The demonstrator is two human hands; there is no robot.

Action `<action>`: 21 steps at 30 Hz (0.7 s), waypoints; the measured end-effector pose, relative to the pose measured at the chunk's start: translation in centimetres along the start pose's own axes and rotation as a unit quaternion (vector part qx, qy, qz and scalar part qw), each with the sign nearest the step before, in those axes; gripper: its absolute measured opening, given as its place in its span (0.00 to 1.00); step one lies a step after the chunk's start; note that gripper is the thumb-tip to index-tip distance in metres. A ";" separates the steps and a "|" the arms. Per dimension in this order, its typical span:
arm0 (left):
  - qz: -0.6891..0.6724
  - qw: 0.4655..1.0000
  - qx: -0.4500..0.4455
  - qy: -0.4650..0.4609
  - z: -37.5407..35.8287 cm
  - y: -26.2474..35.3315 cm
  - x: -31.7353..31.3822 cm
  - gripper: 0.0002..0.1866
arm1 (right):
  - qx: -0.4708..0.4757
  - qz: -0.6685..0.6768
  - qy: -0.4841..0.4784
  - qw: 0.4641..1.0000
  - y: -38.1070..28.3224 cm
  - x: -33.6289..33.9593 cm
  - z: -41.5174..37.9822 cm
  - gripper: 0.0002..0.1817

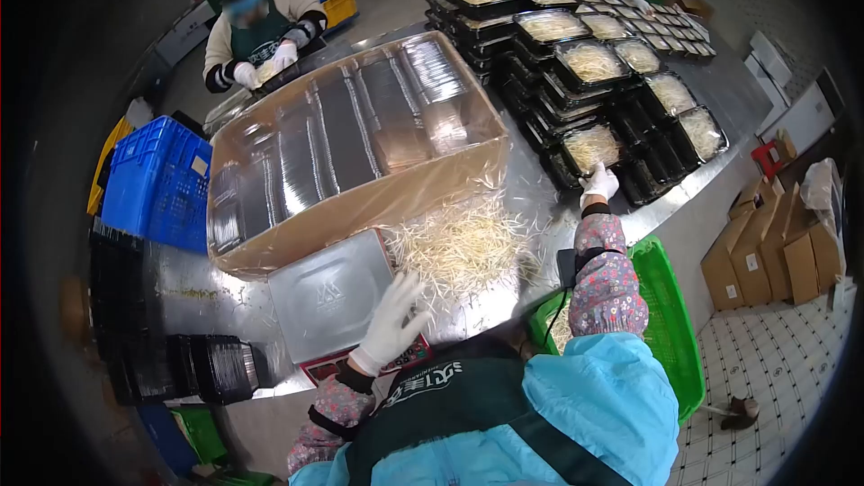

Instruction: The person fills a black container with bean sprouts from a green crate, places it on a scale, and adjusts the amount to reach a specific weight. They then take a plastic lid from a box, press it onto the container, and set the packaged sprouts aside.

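White glove, right hand (600, 182): fingers meet the near edge of a black tray (591, 146) of pale sprouts, which sits on top of the near end of the stacked rows; whether they pinch the rim or only press on it, cannot tell. White glove, left hand (393, 319): fingers spread apart, holding nothing visible, above the front part of the scale (328, 292). Handling note, judged: best kept level, with the touch on the rim rather than the sprouts, the base bearing evenly on the tray beneath and the sides square to the neighbours; a tilt or a hard push at one edge could spill strands or shift the column. Light, even pressure seems enough for thin plastic. Beside the scale, a loose heap of sprouts (459, 243) lies on the metal counter (738, 90). Beyond the heap and scale stands a large carton (405, 191) of nested plastic containers. More filled trays (589, 63) rise past the right hand. Below the right forearm, a green crate (675, 333); past the carton's left side, a blue crate (162, 180). Across the counter, a co-worker (256, 45) in white gloves has both hands together near the carton.
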State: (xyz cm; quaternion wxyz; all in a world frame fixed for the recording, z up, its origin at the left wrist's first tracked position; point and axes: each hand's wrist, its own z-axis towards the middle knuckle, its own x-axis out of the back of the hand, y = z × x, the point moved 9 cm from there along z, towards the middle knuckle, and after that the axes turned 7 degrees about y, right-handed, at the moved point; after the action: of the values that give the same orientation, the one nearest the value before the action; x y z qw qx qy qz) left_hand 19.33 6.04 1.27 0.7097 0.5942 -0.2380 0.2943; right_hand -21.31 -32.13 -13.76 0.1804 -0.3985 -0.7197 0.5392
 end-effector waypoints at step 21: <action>0.288 0.724 0.422 0.463 -36.9 -20.7 30.8 0.13 | 0.418 -0.013 -0.060 0.906 -3.4 -6.0 -18.1 0.27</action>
State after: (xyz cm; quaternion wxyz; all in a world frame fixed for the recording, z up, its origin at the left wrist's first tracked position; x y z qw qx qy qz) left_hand 55.39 43.99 1.24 0.2886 0.5253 0.1092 0.7930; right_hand -6.38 -25.67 -3.23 0.2937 -0.2442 -0.4428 0.8112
